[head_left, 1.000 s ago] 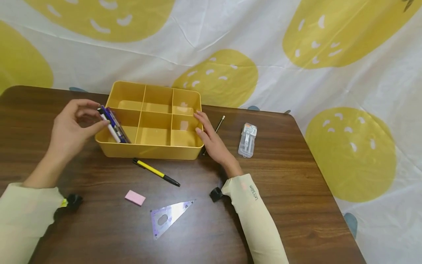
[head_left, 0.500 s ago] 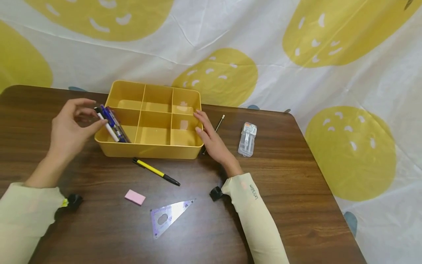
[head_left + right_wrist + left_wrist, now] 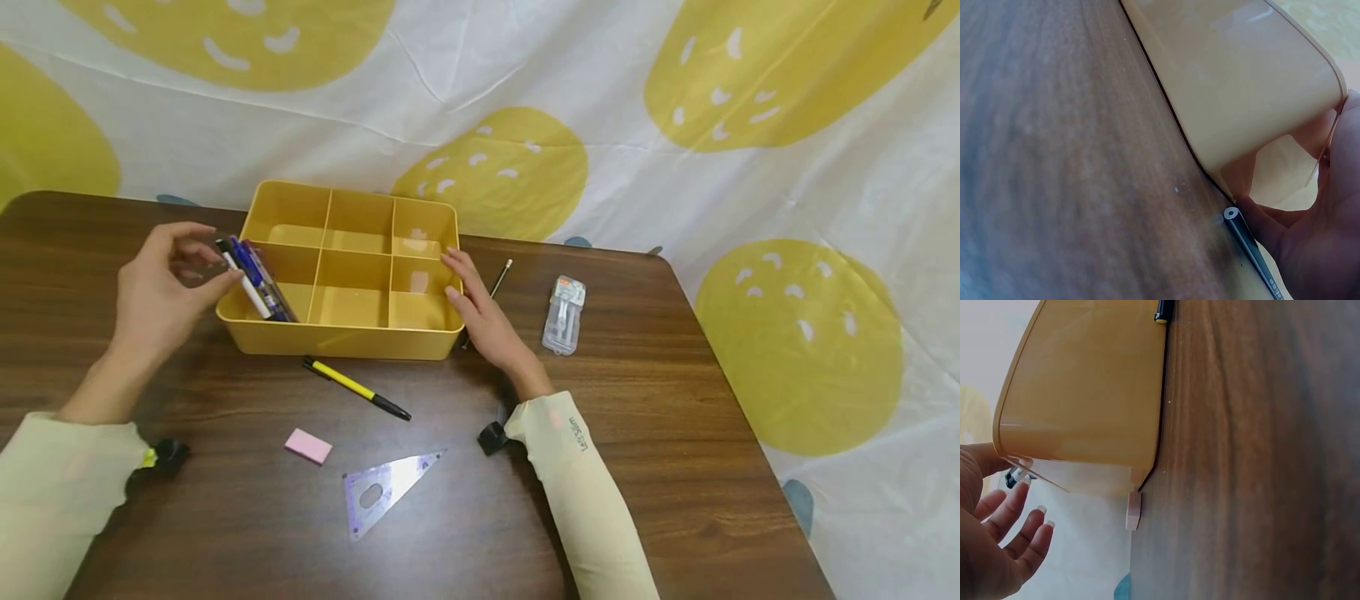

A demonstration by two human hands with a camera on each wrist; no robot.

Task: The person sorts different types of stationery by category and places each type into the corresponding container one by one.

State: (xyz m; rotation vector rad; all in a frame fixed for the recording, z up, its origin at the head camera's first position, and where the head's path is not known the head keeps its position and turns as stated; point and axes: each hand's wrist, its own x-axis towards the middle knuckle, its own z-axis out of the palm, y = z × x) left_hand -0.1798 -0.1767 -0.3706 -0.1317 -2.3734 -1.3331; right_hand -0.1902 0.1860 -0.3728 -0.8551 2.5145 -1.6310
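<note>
At the left of the head view, the left hand (image 3: pixel 161 287) curves over the near-left corner of a yellow divided box (image 3: pixel 337 342), its fingers apart and its thumb against a white pen (image 3: pixel 249 287); I cannot tell whether it pinches that pen. The white pen leans beside purple pens (image 3: pixel 260 285) in the near-left compartment, left of the frame's centre. The step in hand looks like settling pens there, and the next move seems to call for easing the fingers away without tipping the bunch. Lower down, left to right across the worktop (image 3: pixel 660 433), lie a pink eraser (image 3: pixel 308 447), a yellow-and-black pen (image 3: pixel 357 388) just in front of the box, and a clear set square (image 3: pixel 393 479), all likely waiting their turn. Right of centre, the right hand (image 3: pixel 491 329) rests spread on the box's right end, fingertips at the rim, apparently steadying it; a black pencil (image 3: pixel 501 277) runs partly hidden behind it, with a clear plastic case (image 3: pixel 563 317) farther right. The left wrist view adds the box's outer wall and, at the left of that frame, the white pen's dark end between thumb and fingers. The right wrist view, low and right of centre, shows what the head view hides: the pencil's round near end and a finger close beside it, low against the box.
</note>
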